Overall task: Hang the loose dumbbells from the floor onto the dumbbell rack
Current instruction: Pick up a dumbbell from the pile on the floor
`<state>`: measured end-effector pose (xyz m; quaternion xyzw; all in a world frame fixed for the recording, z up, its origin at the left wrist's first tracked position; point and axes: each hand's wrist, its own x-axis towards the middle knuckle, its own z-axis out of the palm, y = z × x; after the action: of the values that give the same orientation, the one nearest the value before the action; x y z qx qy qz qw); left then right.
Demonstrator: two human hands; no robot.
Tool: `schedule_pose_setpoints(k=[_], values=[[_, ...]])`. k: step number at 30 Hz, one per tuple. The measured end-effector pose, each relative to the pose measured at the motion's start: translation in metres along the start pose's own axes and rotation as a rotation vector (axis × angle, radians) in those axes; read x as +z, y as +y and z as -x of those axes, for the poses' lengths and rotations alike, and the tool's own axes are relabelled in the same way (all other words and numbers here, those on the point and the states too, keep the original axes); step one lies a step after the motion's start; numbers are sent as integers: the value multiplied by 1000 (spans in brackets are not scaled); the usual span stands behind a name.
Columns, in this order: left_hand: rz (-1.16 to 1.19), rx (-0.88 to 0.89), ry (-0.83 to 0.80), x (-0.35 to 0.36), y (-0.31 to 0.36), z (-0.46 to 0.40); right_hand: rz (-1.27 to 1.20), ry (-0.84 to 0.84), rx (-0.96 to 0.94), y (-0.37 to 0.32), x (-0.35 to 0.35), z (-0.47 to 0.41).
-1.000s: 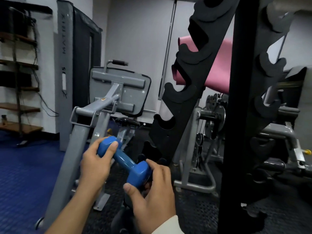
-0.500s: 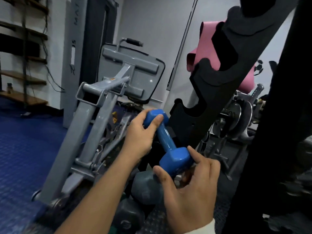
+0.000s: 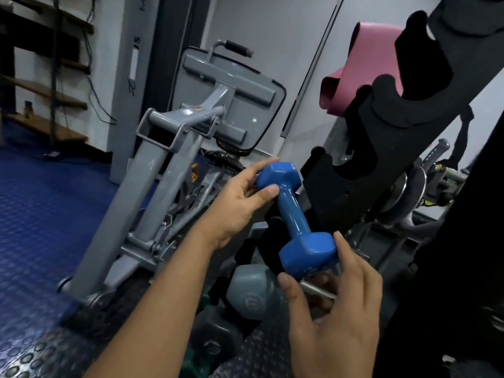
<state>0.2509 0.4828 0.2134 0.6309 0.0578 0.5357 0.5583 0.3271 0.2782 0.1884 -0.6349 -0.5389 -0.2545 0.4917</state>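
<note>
- Blue dumbbell (image 3: 296, 219): held in the air between both hands, tilted, far head at 11 o'clock, near head at 5 o'clock, just beside the lowest notches of the dumbbell rack (image 3: 381, 148).
- Left hand (image 3: 240, 203): fingers (image 3: 263, 166) and thumb pinch the far head.
- Right hand (image 3: 335, 317): thumb and fingers pinch the near head.
- Grey dumbbell (image 3: 253, 293): low, at 6 o'clock from the blue one; a darker dumbbell (image 3: 215, 342) lies just beside it.
- Grey machine (image 3: 174, 148): at 10 o'clock, on the floor (image 3: 41, 214).
- Pink mat (image 3: 351, 77): behind the rack, at 1 o'clock.
</note>
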Motion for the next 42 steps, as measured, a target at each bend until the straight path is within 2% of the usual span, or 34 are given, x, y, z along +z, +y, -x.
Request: schedule_pose_setpoints(k=[5,16,21,27,35,42], values=[[10,30,190,11,-4,-4,10,-23,2,-2,0,-12],[251,-63,268,27,-12,-15,-90,-14,-103,-12,6,-39],[133,-80,265,28,-10,-21,-71,14,-92,-12,7,-44],[-10,13,384,29,-19,-22,-60,-21,-71,-15,11,-42],[-36,-85,247,20,-16,-23,11,-118,-115,-13,8,-46],[-128,-217,90,17,0,-34,132,-134,-54,-21,4,-43]])
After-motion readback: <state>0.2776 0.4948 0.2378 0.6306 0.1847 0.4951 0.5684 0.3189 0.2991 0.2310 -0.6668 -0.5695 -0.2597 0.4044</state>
